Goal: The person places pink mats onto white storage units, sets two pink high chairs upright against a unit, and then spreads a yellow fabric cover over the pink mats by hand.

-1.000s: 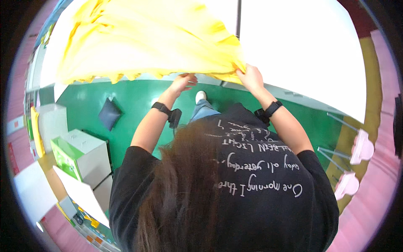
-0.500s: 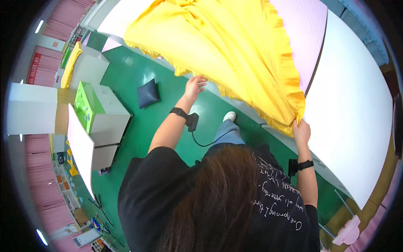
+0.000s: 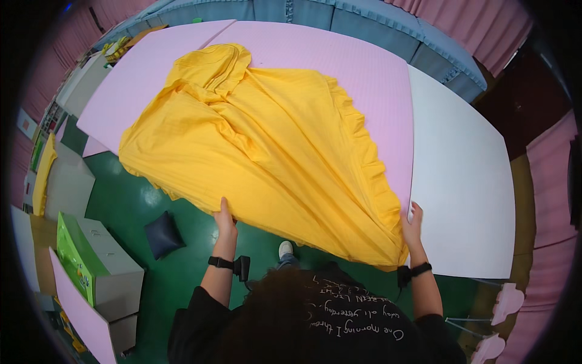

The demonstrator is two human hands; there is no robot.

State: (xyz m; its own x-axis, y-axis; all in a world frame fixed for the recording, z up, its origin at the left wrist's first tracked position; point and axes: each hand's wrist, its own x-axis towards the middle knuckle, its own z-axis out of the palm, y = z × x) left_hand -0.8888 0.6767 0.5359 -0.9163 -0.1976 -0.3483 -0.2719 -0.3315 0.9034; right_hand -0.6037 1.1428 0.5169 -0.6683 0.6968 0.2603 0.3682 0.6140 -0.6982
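Holding creased yellow cloth (image 3: 273, 155), softly ruffled edge (image 3: 356, 126)

Floor (image 3: 121, 200): green and shiny | far: blue cloth covers (image 3: 376, 30) in a row | right: pink curtain (image 3: 550, 182) | left: pale cabinet (image 3: 121, 294), green panel (image 3: 71, 258)

A room resembling a classroom or activity room, its exact use uncertain. Indicators: broad pink-and-white worktop (image 3: 464, 182); blue drapery (image 3: 373, 27) beyond its far edge; pink curtains (image 3: 553, 176) past its right edge; pink seats (image 3: 508, 303) by its near right corner; green-panelled cabinet (image 3: 74, 261) off its near left corner; green floor (image 3: 130, 203).
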